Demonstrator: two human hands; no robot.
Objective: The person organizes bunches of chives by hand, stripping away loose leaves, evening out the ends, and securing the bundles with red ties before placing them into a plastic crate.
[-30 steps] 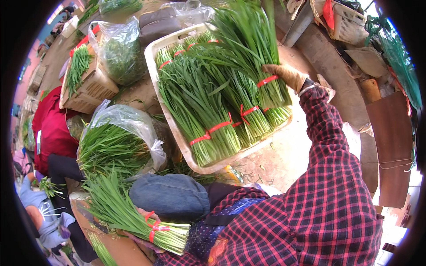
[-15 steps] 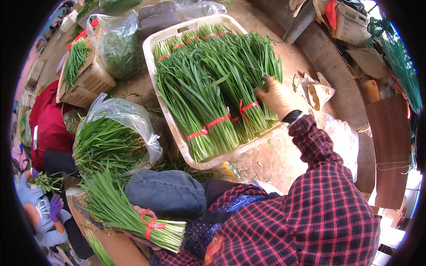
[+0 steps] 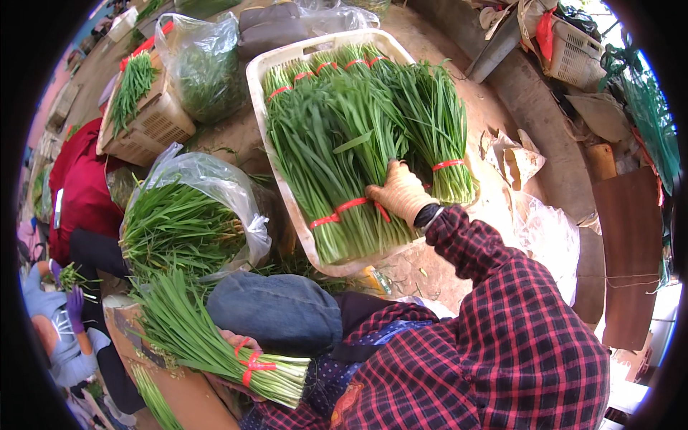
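My left hand (image 3: 240, 341) holds a bundle of garlic chives (image 3: 193, 337) across my lap, its pale cut ends pointing right. Two red bands circle it near those ends. In a tan glove, my right hand (image 3: 403, 192) is closed over a bundle in the white crate (image 3: 295, 228), with the thumb beside a red band and the fingertips sunk among the leaves. Banded bundles (image 3: 315, 158) fill the crate side by side. To the right of my glove lies another bundle (image 3: 446, 136). Shorter stalk ends with red bands show along the far rim.
Left of the crate stands a clear plastic bag of loose chives (image 3: 183, 222). Beyond it are another filled bag (image 3: 208, 79) and a beige crate (image 3: 147, 132). At far left a person in purple gloves (image 3: 74, 308) handles greens. Crumpled paper (image 3: 512, 154) lies to the right.
My right hand has come left and down from the crate's right side onto a bundle. The rightmost bundle now lies apart from its neighbours. My left hand keeps its hold on the banded chives.
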